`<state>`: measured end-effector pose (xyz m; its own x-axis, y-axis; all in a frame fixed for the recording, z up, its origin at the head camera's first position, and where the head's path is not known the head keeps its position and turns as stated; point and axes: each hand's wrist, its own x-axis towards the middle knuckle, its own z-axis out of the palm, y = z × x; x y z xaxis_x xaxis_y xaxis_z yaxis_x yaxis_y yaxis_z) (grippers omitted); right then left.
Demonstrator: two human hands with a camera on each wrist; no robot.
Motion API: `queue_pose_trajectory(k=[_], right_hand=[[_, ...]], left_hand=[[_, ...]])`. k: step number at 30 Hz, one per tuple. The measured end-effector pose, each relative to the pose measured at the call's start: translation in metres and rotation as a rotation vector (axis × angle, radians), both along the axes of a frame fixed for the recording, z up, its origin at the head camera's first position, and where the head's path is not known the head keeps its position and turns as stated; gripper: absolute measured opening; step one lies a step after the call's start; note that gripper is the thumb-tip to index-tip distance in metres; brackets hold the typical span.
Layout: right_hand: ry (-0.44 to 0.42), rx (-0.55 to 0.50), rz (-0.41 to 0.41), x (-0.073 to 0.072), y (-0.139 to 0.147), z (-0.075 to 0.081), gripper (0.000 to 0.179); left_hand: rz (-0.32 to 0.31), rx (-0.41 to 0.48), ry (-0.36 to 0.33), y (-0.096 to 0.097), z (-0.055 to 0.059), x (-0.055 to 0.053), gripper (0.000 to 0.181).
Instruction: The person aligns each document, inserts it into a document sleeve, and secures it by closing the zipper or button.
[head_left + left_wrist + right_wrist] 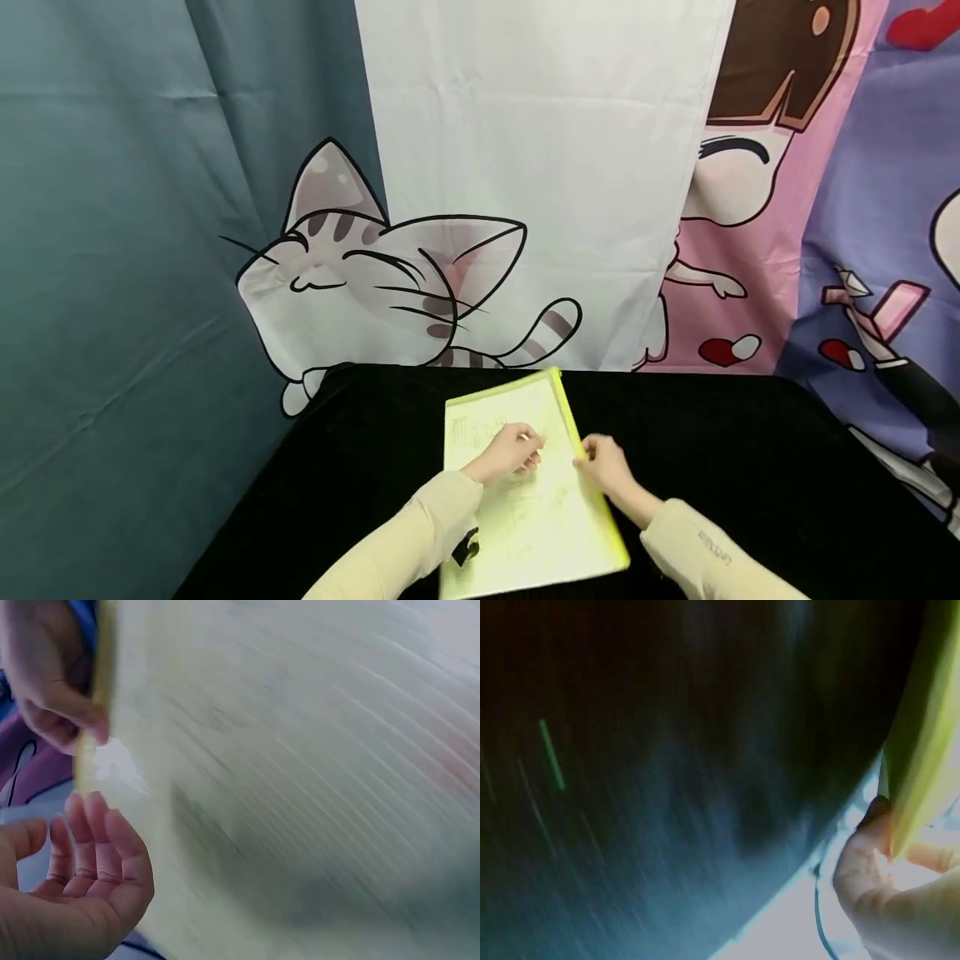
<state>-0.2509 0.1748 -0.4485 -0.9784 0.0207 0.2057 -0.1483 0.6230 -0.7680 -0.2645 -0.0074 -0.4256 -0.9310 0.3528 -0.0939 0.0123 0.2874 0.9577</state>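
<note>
A yellow translucent document folder [525,517] with a printed sheet showing through it lies before me, its long side slanting. My right hand [609,468] pinches the folder's right edge strip between thumb and fingers. In the right wrist view, the yellow edge [930,750] runs down into that hand's grip. My left hand [512,454] hovers over the folder's upper middle. The left wrist view has the same left hand [90,892] near the folder's edge, fingers loosely bent, thumb apart and nothing between them.
The table [720,442] is covered in black cloth. Behind it hangs a printed curtain [525,125] with a cartoon cat and figures. A small black object [467,547] shows under the left sleeve.
</note>
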Motion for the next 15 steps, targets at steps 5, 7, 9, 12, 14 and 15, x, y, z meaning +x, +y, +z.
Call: queue_pose_trajectory(k=[5,7,9,12,14,15], right_hand=[[0.31,0.157,-0.058,-0.036,0.021,0.058,0.006],[0.435,0.179,-0.087,-0.046,0.026,0.083,0.004],[0.566,0.193,-0.097,-0.051,0.029,0.106,0.003],[0.779,0.246,-0.07,-0.054,0.031,0.128,0.005],[0.924,0.313,-0.037,-0.052,0.033,0.131,0.007],[0.992,0.346,-0.012,-0.051,0.034,0.129,0.008]], left_hand=[[0.141,0.04,0.005,-0.012,0.018,-0.024,0.029],[0.213,0.093,0.029,-0.015,0.029,-0.033,0.031],[0.284,0.163,0.058,-0.019,0.041,-0.038,0.032],[0.32,0.246,0.103,-0.028,0.057,-0.041,0.036],[0.274,0.295,0.083,-0.039,0.063,-0.04,0.044],[0.234,0.326,0.059,-0.045,0.063,-0.038,0.051]])
